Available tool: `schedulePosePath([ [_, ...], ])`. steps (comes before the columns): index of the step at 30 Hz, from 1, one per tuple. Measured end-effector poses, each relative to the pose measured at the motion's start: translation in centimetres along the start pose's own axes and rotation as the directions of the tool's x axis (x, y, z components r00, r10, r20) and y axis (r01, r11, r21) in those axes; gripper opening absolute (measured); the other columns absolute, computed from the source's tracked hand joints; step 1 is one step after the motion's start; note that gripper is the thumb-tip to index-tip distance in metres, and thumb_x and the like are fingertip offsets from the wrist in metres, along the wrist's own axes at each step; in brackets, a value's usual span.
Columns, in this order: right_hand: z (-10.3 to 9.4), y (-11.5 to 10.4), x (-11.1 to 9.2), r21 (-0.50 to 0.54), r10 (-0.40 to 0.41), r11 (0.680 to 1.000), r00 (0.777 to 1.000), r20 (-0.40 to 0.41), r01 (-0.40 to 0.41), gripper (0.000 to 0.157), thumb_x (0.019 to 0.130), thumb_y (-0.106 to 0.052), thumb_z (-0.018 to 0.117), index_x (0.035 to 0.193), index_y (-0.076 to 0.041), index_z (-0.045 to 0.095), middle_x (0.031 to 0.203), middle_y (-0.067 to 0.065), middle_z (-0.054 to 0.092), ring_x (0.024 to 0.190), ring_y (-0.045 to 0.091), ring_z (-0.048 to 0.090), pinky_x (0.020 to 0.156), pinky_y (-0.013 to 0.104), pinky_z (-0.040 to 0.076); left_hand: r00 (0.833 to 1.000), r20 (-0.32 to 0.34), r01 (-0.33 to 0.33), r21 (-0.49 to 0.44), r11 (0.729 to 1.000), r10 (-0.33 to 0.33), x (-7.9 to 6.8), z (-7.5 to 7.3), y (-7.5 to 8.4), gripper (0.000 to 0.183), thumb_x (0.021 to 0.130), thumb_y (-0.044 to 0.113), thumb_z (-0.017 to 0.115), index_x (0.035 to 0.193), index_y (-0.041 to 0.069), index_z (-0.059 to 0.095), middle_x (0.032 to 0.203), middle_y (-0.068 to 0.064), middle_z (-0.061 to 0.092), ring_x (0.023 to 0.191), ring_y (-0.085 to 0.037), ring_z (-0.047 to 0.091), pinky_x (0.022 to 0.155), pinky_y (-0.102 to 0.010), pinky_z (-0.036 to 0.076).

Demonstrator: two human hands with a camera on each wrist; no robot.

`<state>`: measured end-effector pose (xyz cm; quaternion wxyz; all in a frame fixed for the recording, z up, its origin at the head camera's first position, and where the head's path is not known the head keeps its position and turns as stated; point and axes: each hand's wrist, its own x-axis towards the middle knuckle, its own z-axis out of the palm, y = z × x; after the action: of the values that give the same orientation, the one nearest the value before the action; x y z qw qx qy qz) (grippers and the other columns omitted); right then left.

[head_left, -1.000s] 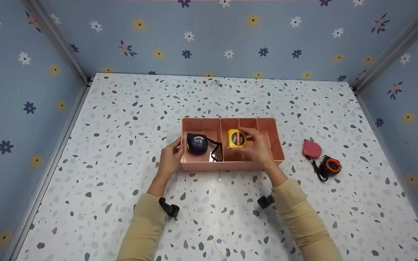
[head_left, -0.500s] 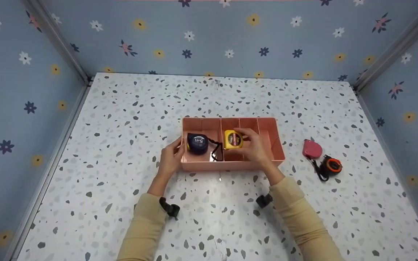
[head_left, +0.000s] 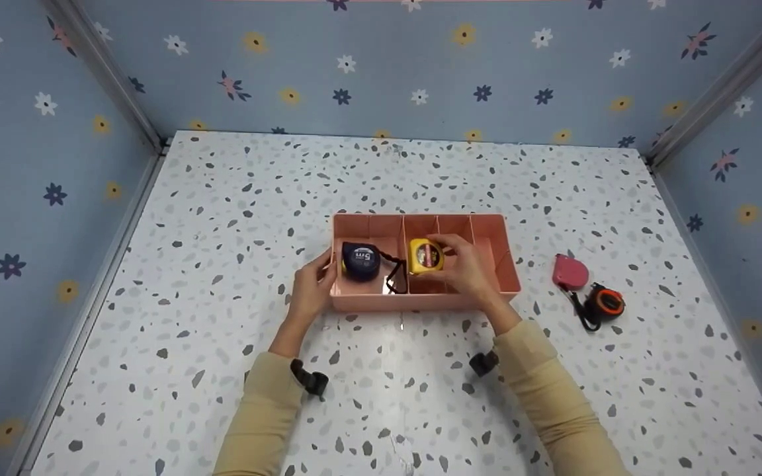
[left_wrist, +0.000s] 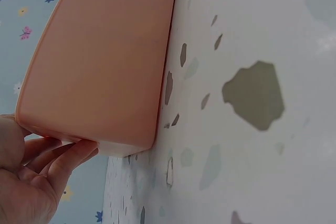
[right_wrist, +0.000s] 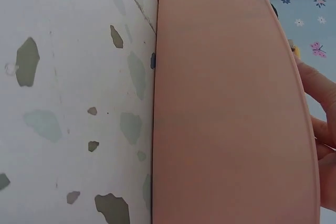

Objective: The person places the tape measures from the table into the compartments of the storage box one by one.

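A pink divided storage box (head_left: 421, 303) sits on the speckled table. At its left end my left hand (head_left: 309, 287) grips the wall; in the left wrist view its fingers (left_wrist: 68, 163) lie against the outside. My right hand (head_left: 465, 268) pinches a yellow tape measure (head_left: 426, 256), label up, within the compartment just right of the wide left one. Whether it touches the compartment's floor I cannot tell. A dark blue tape measure (head_left: 360, 262) with a black wrist strap (head_left: 395, 276) lies in the wide left compartment. The box wall mostly hides the yellow tape measure in the right wrist view.
Right of the box, a pink tape measure (head_left: 570, 272) and a black-and-orange tape measure (head_left: 604, 303) with a black strap lie on the table (head_left: 381, 396). Flower-patterned panels (head_left: 394, 66) stand around the back and sides.
The right hand has shifted the yellow tape measure slightly left, toward the divider beside the wide compartment, and a little nearer the front. The left hand and box look unmoved.
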<state>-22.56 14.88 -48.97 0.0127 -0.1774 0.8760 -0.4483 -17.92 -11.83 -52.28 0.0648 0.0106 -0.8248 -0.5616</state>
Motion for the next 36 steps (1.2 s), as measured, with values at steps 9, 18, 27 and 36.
schedulePosePath([
  [9, -0.4, 0.2, 0.2, -0.103, -0.025, 0.994, 0.998, 0.054, 0.030, 0.069, 0.059, -0.036, 0.080, 0.116, -0.008, 0.056, 0.110, 0.004, 0.056, 0.095, 0.017, 0.052, 0.081, 0.035, 0.049, 1.000, -0.017, -0.023, -0.014, 1.000, 0.023, -0.1, 0.0, 0.0, 0.037, 0.090, 0.006, 0.048, 0.125, -0.005, 0.046, 0.119, -0.020, 0.052, 0.106, -0.027, 0.053, 0.087, -0.032, 0.046],
  [18, -0.8, 0.2, 0.6, -0.202, -0.022, 0.978, 0.993, 0.116, 0.046, 0.066, 0.059, -0.036, 0.081, 0.115, -0.010, 0.057, 0.109, 0.003, 0.056, 0.090, 0.016, 0.053, 0.079, 0.035, 0.048, 0.999, -0.021, -0.033, -0.012, 0.999, 0.033, 0.0, 0.0, -0.1, 0.037, 0.090, 0.007, 0.049, 0.125, -0.004, 0.047, 0.119, -0.020, 0.053, 0.103, -0.027, 0.055, 0.087, -0.031, 0.047],
  [27, -0.8, 0.3, 0.9, -0.218, -0.049, 0.972, 0.987, 0.156, 0.083, 0.067, 0.060, -0.041, 0.078, 0.116, -0.012, 0.057, 0.108, 0.002, 0.057, 0.091, 0.015, 0.052, 0.080, 0.031, 0.047, 0.999, -0.015, -0.029, -0.015, 0.999, 0.029, 0.1, 0.1, 0.0, 0.037, 0.090, 0.007, 0.048, 0.125, -0.005, 0.046, 0.120, -0.020, 0.052, 0.107, -0.027, 0.053, 0.088, -0.031, 0.046],
  [36, -0.6, 0.7, 1.4, -0.208, -0.097, 0.968, 0.975, 0.202, 0.139, 0.068, 0.060, -0.042, 0.078, 0.116, -0.010, 0.057, 0.105, 0.000, 0.056, 0.093, 0.015, 0.050, 0.082, 0.031, 0.045, 1.000, -0.007, -0.023, -0.009, 1.000, 0.023, 0.0, 0.0, 0.1, 0.037, 0.090, 0.006, 0.048, 0.125, -0.006, 0.046, 0.120, -0.020, 0.052, 0.107, -0.027, 0.052, 0.088, -0.032, 0.046],
])
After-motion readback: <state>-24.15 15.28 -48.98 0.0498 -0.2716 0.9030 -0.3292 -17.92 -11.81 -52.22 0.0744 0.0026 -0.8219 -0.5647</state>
